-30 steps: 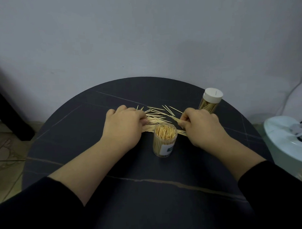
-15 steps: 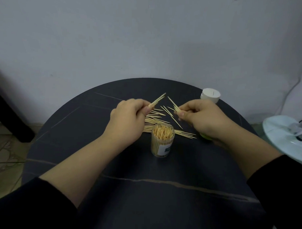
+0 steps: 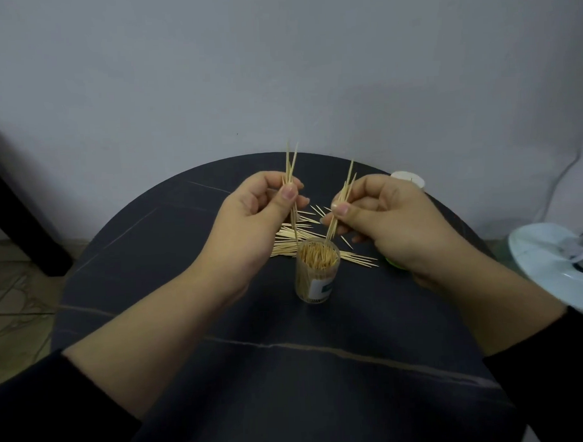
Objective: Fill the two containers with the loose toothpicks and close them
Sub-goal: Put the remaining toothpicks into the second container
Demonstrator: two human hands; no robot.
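An open clear container (image 3: pixel 315 278), packed with toothpicks, stands upright in the middle of the round dark table (image 3: pixel 222 372). Loose toothpicks (image 3: pixel 295 235) lie scattered just behind it. My left hand (image 3: pixel 254 222) pinches a small bundle of toothpicks (image 3: pixel 291 169) almost upright, their lower tips just above the container's mouth. My right hand (image 3: pixel 389 220) grips another small bundle (image 3: pixel 346 185), tilted, its tips over the container's right rim. The second container, with a white lid (image 3: pixel 409 179), stands behind my right hand and is mostly hidden. A green patch (image 3: pixel 394 263) shows under my right palm.
A white rounded appliance (image 3: pixel 556 264) sits off the table's right edge. A dark furniture leg (image 3: pixel 15 210) stands at the left on the tiled floor. A plain wall rises right behind the table.
Both hands have risen from the pile on the table, each with a small bundle of toothpicks, and turned the bundles upright over the open container.
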